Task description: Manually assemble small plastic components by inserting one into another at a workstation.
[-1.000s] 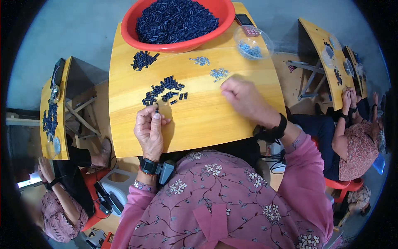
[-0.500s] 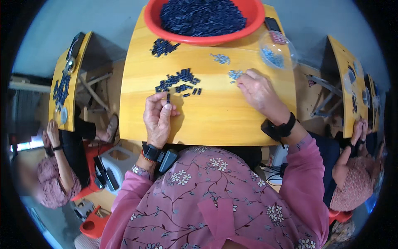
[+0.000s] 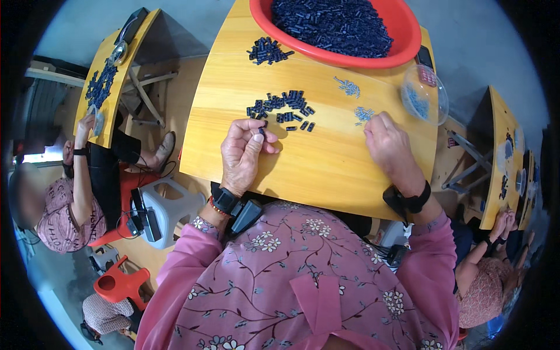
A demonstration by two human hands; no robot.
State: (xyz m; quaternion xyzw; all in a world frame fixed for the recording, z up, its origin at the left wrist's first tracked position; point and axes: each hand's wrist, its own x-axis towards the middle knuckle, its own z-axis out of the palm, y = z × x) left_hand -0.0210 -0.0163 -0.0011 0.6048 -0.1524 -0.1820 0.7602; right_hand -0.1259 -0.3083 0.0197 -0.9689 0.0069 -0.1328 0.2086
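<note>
My left hand [image 3: 240, 156] pinches a small black plastic piece [image 3: 262, 130] between thumb and fingers, just above the yellow table [image 3: 315, 157]. Right beyond it lies a loose group of similar black pieces [image 3: 284, 104], with a few strays at its right side. My right hand [image 3: 391, 143] is closed, its fingertips pressed together beside a small pile of thin silvery pins or screws [image 3: 364, 114]. Whatever those fingertips hold is hidden. A second silvery pile [image 3: 348, 87] lies a little farther off.
A red basin [image 3: 344, 62] heaped with black pieces stands at the far edge. Another black pile [image 3: 268, 51] lies to its near left. At the right edge is a clear tub [image 3: 438, 108] with silvery pieces. People work at side tables, left [image 3: 140, 44] and right [image 3: 496, 192].
The view has turned, so the table sits farther right. My right fingertips have drawn slightly back from the silvery pile. The black piece in my left hand is tilted. The left person's hand reaches a dish.
</note>
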